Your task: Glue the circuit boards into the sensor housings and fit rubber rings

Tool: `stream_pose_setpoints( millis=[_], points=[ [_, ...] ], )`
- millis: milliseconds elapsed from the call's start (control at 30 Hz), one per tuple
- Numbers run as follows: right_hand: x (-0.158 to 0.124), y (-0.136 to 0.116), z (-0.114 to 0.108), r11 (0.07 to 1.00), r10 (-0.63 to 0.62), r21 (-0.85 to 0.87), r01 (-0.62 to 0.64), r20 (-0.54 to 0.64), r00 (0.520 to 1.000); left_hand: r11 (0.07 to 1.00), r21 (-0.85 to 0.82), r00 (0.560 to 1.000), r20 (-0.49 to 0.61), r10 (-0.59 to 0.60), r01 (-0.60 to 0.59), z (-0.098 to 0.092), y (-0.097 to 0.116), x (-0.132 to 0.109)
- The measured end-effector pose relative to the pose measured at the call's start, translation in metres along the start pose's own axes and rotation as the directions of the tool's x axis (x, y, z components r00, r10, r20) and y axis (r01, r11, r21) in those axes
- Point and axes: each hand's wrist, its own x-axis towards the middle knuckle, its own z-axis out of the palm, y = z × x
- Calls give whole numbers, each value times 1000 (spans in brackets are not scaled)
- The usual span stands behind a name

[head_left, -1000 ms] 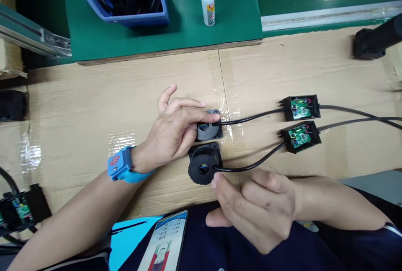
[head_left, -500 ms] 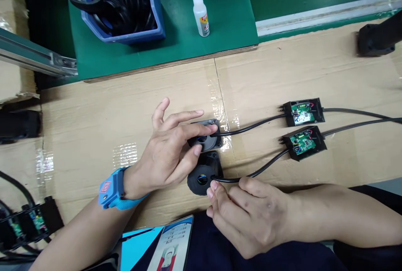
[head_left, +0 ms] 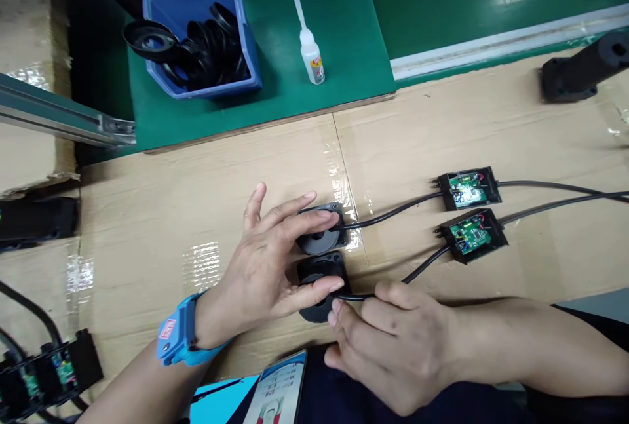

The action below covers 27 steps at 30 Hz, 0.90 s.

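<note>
My left hand, with a blue wrist strap, spreads its fingers over two black round housings. Its index fingertip rests at the cable entry of the upper housing. The thumb lies over the lower housing, its tip at that part's cable entry, and covers some of it. My right hand is closed at the black cable just right of the lower housing; its fingers hide part of the cable. The cables lead to two open black boxes with green circuit boards, an upper box and a lower box.
A blue bin of black rings and a white dropper bottle stand on the green board. Black cylindrical parts lie at far right and left. More circuit boxes sit at lower left. Cardboard covers the table.
My left thumb has moved down from the upper housing to the lower one's cable entry. The right hand stays by the lower cable. The whole view has shifted slightly.
</note>
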Motion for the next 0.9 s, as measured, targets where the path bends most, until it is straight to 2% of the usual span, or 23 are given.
stream_pose_setpoints(
  millis=[67,133,267,367,500,600,667,767,833,900],
  points=[
    [1,7,-4,999,41,13,-40,-65,997,1000,-18,1000,-9,3,-3,0,-2,0],
    [3,14,-9,997,74,-24,-76,-78,994,1000,-31,1000,-2,4,-4,0,-4,0],
    [8,23,-14,980,188,-76,-181,86,979,999,-46,1000,9,-6,7,1,-7,0],
    [12,24,-11,977,202,-99,-186,188,961,997,-78,1000,-11,-1,0,2,-7,0],
    [16,22,-6,975,197,-145,-171,185,963,994,-113,1000,-30,-3,-1,-1,-7,0],
    [17,21,-5,971,205,-163,-176,178,963,981,-194,999,31,-14,20,-6,-11,-1],
    [16,20,-5,970,208,-165,-179,177,962,945,-319,996,69,-48,68,-9,-14,-1],
    [16,19,-5,968,213,-172,-182,184,960,839,-516,984,76,-158,175,-11,-17,1],
    [15,18,-5,967,217,-177,-184,185,959,784,-580,975,114,-192,222,-11,-17,6],
    [15,18,-4,965,225,-177,-193,179,958,777,-579,969,157,-191,247,-10,-15,13]
  ],
)
